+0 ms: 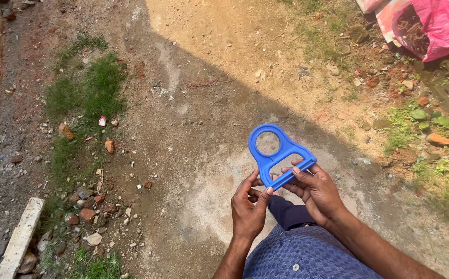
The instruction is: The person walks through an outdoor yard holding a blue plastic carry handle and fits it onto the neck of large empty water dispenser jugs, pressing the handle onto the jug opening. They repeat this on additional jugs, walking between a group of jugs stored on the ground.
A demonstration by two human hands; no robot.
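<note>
A blue plastic carry handle [280, 153], with a round ring at its far end and a bar grip at the near end, is held in front of me above the dirt ground. My right hand [315, 188] grips the bar end from the right, fingers curled over it. My left hand [250, 202] touches the lower left corner of the handle with thumb and fingertips. Both forearms reach up from the bottom of the view, over my blue patterned shirt [302, 256].
Bare dirt ground [198, 119], half in shadow. A grass patch [87, 90] and broken brick rubble [87, 212] lie at left, with a pale concrete slab [20, 237] at lower left. A pink sack [434, 26] and stones sit at upper right.
</note>
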